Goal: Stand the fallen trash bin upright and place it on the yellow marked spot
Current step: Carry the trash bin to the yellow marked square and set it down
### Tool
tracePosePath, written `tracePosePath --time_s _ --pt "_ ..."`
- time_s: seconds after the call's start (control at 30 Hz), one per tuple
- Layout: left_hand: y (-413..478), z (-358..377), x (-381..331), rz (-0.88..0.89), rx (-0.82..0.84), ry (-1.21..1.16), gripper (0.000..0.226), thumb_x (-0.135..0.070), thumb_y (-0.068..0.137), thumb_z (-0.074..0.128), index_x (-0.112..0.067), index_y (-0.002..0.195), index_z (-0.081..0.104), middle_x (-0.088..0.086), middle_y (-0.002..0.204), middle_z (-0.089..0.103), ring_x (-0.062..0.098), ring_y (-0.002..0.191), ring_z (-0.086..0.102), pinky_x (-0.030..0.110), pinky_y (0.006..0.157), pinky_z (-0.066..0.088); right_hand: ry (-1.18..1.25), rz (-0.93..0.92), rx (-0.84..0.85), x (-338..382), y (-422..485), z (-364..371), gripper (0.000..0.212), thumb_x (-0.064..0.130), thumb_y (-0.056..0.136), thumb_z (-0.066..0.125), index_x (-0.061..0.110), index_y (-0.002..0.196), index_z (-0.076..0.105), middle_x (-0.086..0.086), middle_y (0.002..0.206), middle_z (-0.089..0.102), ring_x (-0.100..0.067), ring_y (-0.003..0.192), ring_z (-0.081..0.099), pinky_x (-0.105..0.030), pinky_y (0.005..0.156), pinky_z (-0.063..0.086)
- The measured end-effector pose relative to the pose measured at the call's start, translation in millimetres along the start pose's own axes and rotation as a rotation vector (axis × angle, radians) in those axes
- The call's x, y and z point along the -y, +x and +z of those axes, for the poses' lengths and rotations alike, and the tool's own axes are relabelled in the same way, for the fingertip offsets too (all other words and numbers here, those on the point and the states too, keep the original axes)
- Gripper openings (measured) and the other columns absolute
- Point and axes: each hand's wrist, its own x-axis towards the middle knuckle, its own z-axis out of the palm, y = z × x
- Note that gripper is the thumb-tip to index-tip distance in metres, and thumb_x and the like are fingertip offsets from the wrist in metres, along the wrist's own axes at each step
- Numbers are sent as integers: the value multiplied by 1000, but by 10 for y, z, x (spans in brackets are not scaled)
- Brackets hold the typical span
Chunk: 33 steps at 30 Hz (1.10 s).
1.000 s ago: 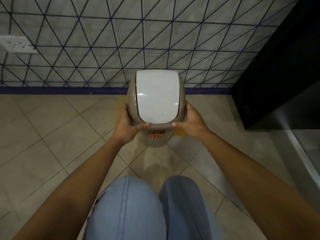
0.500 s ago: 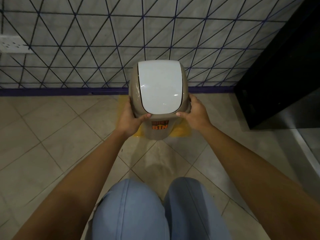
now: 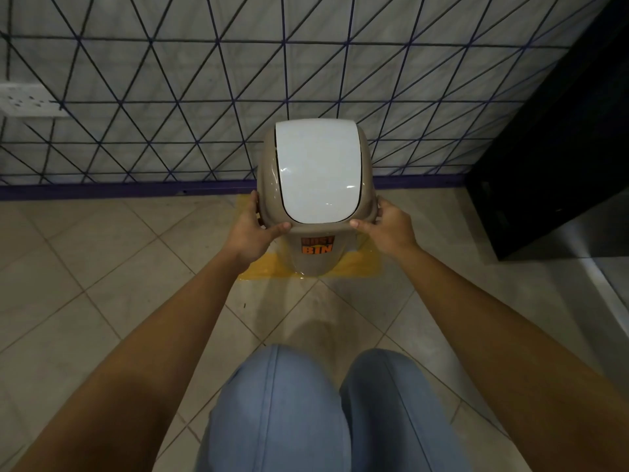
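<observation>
The beige trash bin (image 3: pixel 316 257) with a white swing lid and an orange "DUST BIN" label stands upright by the wall. Its base rests on the yellow marked spot (image 3: pixel 360 265), which shows on both sides of it. My left hand (image 3: pixel 257 229) grips the left side of the lid rim, thumb on the front edge. My right hand (image 3: pixel 388 229) grips the right side of the rim the same way. Most of the yellow mark is hidden under the bin and my hands.
A tiled wall (image 3: pixel 170 97) with dark triangular lines and a purple skirting runs just behind the bin. A black cabinet (image 3: pixel 561 148) stands to the right. A white wall socket (image 3: pixel 30 100) is at far left. My knees in blue jeans (image 3: pixel 323 410) are below.
The bin has moved away from me toward the wall and down onto the yellow mark, with both hands still holding its rim.
</observation>
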Motion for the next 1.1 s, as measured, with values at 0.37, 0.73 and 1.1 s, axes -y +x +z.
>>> tracePosePath --time_s 0.37,0.73,1.1 --pt "199 2 -54 21 -57 10 82 -12 83 69 -18 150 23 5 147 41 23 130 45 38 104 44 -16 10 -48 82 221 85 54 17 80 71 7 129 50 -12 126 61 -26 117 57 -28 93 43" --pt "440 -43 -77 31 -124 4 80 -11 82 69 -17 149 24 3 148 40 23 131 43 39 105 43 -1 25 -79 163 451 174 55 18 79 72 8 129 51 -12 127 60 -27 119 55 -36 101 45" --pt "729 -140 -111 20 -120 38 80 -15 82 70 -16 149 26 6 148 37 24 131 43 44 105 43 -48 70 -51 253 726 252 64 22 79 71 13 137 44 -11 134 53 -26 125 49 -42 106 41"
